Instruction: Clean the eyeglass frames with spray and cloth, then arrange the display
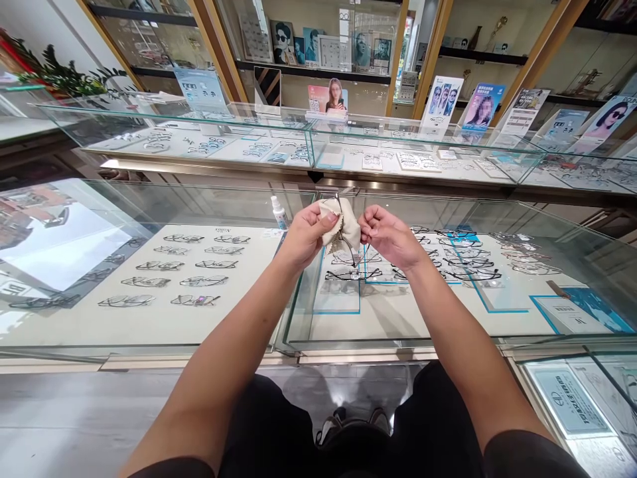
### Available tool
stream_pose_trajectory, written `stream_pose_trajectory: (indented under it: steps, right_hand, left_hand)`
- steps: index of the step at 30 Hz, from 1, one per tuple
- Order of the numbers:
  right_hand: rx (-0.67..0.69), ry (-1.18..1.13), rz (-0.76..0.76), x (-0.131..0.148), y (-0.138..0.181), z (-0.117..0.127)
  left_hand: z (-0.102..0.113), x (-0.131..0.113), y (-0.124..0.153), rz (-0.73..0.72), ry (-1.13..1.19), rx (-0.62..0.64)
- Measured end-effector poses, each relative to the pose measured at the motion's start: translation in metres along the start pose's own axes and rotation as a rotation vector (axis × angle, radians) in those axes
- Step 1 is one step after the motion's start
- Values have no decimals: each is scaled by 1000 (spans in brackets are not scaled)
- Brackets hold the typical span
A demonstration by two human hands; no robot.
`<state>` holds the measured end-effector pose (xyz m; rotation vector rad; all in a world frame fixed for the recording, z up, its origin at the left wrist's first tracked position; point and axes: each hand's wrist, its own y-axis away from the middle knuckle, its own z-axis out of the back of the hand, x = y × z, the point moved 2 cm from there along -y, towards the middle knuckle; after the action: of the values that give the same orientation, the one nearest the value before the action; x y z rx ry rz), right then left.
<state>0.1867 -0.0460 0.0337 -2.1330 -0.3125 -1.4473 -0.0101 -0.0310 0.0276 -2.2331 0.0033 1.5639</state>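
Note:
My left hand (304,234) is closed on a cream cleaning cloth (348,226), pinching it around part of a thin dark pair of glasses (351,247). My right hand (389,234) is closed too, gripping the other side of the glasses just right of the cloth. Both hands hover over the glass display counter (378,332). The lens under the cloth is hidden.
A small white spray bottle (279,212) stands on the counter left of my hands. Rows of eyeglass frames (184,269) lie inside the case, with more frames (468,265) at right. A second glass counter (308,143) with posters stands behind.

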Motion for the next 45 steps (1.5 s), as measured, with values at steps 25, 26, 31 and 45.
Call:
stream_pose_trajectory:
  steps: [25,26,31,45]
  right_hand:
    - [-73,229,6,-14,-5,4]
    - [-106,291,25,-16,-5,3]
    - [-216,566,176,-20,0,-8]
    - [-412,837,397,-25,7,-18]
  left_hand:
    - [3,19,-6,-37,18,-63]
    - [3,19,-6,-54,14,-96]
    - [5,15,-7,-121,-39,-237]
    - [5,17,-9,-105,-33,-162]
